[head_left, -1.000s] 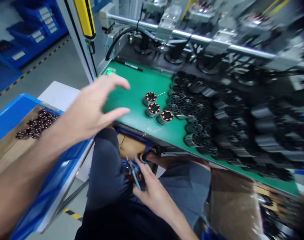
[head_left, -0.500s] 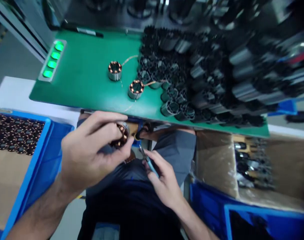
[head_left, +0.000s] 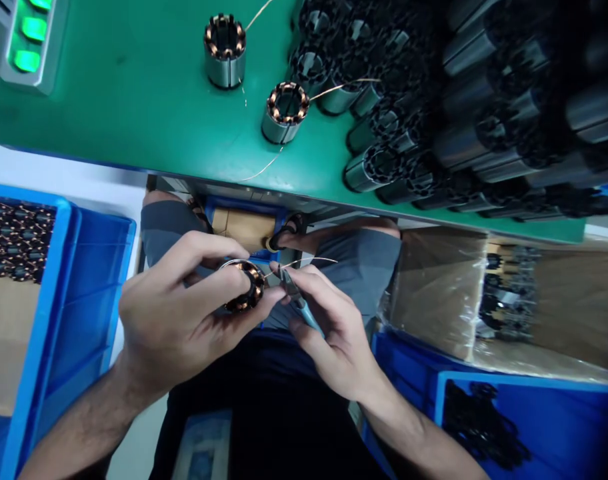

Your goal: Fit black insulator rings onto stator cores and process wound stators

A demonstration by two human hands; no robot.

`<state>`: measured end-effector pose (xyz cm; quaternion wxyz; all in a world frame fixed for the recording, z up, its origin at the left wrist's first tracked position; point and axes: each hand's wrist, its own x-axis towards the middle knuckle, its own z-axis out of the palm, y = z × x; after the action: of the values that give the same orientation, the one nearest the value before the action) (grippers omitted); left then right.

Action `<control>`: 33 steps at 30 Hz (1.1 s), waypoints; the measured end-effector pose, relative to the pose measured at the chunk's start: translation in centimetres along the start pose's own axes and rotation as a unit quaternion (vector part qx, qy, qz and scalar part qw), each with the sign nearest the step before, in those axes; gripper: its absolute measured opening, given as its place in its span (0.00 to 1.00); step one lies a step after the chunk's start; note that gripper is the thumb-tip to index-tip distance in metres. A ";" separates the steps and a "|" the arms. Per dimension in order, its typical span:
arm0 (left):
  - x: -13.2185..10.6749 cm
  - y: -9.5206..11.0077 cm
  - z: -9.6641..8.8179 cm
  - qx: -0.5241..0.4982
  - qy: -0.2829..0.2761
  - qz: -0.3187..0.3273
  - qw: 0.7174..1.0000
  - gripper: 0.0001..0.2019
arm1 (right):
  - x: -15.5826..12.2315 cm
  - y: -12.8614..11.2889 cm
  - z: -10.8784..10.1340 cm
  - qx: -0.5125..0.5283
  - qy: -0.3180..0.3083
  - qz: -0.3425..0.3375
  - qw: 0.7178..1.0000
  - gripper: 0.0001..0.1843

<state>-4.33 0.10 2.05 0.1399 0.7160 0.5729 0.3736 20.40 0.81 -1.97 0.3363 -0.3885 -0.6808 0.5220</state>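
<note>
Bin (head_left: 91, 287) of stators (head_left: 14, 240) beside left hand (head_left: 179, 320)

Wound stator (head_left: 244, 288), centre frame, in the left hand (head_left: 179, 327): glossy copper wire coils on a dark core. Cutters (head_left: 297, 300) in the right hand (head_left: 334, 340): dull metal tips, smooth light-blue plastic grips. Bench mat (head_left: 134, 100), upper left: green, matt, smooth. Bench stators (head_left: 225, 50), top centre: brushed grey metal shells, bright copper windings. Unwound cores (head_left: 434, 100), upper right: grey metal, black matt liners. Bin (head_left: 91, 280), left: blue plastic, slight sheen. Box (head_left: 434, 293), right: brown cardboard under clear glossy film.
</note>
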 end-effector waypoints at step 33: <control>0.3 0.5 3.6 -0.495 -0.010 -0.363 0.789 0.21 | 0.8 0.1 0.7 -0.186 0.099 -0.072 0.975 0.43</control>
<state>-1.42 1.02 0.03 0.6066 0.2918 0.5254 0.5204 19.43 1.26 -2.20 0.3603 -0.4440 -0.7557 0.3192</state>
